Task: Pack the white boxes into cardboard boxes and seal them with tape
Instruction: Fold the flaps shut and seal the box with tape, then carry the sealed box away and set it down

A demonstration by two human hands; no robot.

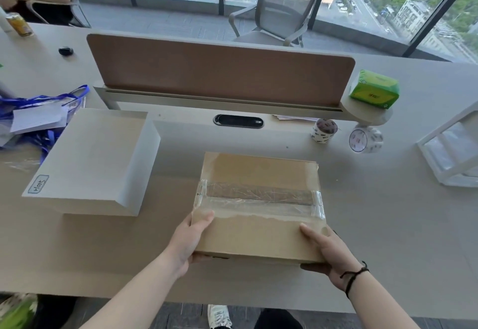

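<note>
A flat cardboard box [258, 173] lies closed in front of me on the desk, with wide clear tape [258, 198] across its top seam. My left hand [188, 240] grips its near left corner, thumb on top and fingers underneath. My right hand [328, 253] grips the near right corner the same way. A large white box [90, 163] with a small handwritten label lies to the left on the desk. Two tape rolls stand at the back right: a printed one [323, 131] and a clear one [365, 139].
A brown divider panel [219, 70] runs across the desk behind the boxes. A green tissue pack [373, 89] sits at its right end. A white frame rack [452, 152] stands far right, a blue-strapped bag with papers [38, 114] far left. A person sits at the top left.
</note>
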